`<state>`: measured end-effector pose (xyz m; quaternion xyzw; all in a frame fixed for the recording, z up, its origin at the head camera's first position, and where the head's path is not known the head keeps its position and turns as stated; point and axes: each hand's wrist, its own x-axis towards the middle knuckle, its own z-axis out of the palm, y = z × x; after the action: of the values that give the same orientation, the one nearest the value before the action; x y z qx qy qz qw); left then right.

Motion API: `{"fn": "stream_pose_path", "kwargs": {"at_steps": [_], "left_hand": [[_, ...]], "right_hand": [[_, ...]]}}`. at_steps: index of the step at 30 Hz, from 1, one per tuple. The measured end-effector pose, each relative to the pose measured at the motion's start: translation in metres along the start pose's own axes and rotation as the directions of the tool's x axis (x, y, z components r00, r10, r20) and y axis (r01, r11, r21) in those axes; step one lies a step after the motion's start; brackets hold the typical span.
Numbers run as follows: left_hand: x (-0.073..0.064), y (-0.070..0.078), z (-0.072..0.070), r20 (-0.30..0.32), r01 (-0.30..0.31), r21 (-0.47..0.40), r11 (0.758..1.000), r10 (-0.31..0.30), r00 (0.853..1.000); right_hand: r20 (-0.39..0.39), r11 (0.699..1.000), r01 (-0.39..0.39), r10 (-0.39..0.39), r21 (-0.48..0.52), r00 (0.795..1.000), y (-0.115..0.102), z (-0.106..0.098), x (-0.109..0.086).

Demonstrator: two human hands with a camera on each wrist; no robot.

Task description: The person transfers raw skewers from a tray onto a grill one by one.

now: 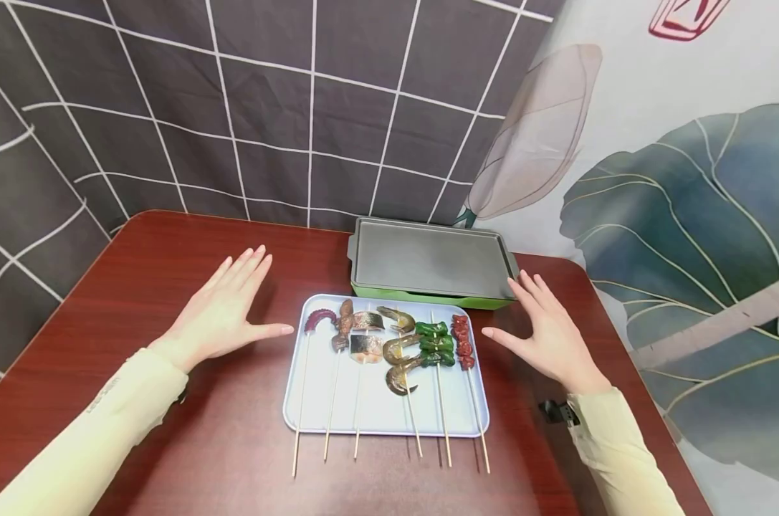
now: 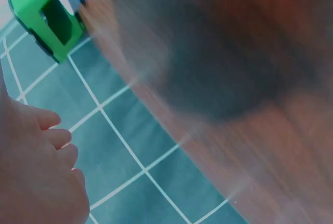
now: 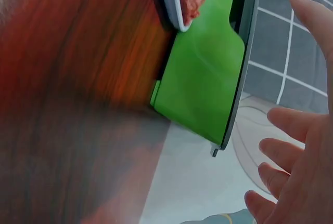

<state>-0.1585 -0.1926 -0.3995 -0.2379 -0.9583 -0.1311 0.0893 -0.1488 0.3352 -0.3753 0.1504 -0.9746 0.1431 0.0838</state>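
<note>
Reddish-brown wood forms the table (image 1: 234,444), where a pale tray (image 1: 383,408) lies just in front of a green grill (image 1: 434,258) with a flat grey top. Six skewers (image 1: 443,412) lie side by side on the tray, their bare stick ends jutting past its near edge. From left to right they carry a purple tentacle (image 1: 320,315), a brown piece (image 1: 345,319), two fish chunks (image 1: 366,347), three shrimp (image 1: 395,349), green peppers (image 1: 437,343) and red meat (image 1: 461,333). The left hand (image 1: 218,315) is spread wide above the table, its thumb pointing towards the tray's left side, apart from it. The right hand (image 1: 552,340) is likewise spread wide, thumb towards the tray's right side, fingertips near the grill's right end. Behind hang a dark grey cloth (image 1: 266,107) with white grid lines and a leaf-patterned white cloth (image 1: 621,86).
</note>
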Motion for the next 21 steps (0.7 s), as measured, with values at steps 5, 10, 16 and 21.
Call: {"fn": "stream_pose_path", "kwargs": {"at_steps": [5, 10, 16, 21], "left_hand": [[-0.011, 0.010, 0.004, 0.012, -0.022, -0.024, 0.999, 0.022, 1.000], [-0.025, 0.021, 0.007, 0.010, -0.065, -0.048, 0.997, 0.066, 0.998], [-0.043, 0.035, 0.008, 0.040, -0.116, -0.071, 0.991, 0.119, 0.992], [-0.056, 0.047, 0.011, 0.049, -0.132, -0.085, 0.988, 0.137, 0.989]], "right_hand": [[0.003, 1.000, -0.001, 0.000, 0.030, 1.000, -0.005, 0.000, -0.009], [0.004, 0.999, 0.012, -0.012, 0.044, 1.000, -0.011, 0.000, -0.017], [0.003, 0.997, 0.020, -0.021, 0.070, 1.000, -0.021, -0.002, -0.026], [0.010, 0.997, 0.018, -0.019, 0.074, 1.000, -0.030, -0.004, -0.035]]}}
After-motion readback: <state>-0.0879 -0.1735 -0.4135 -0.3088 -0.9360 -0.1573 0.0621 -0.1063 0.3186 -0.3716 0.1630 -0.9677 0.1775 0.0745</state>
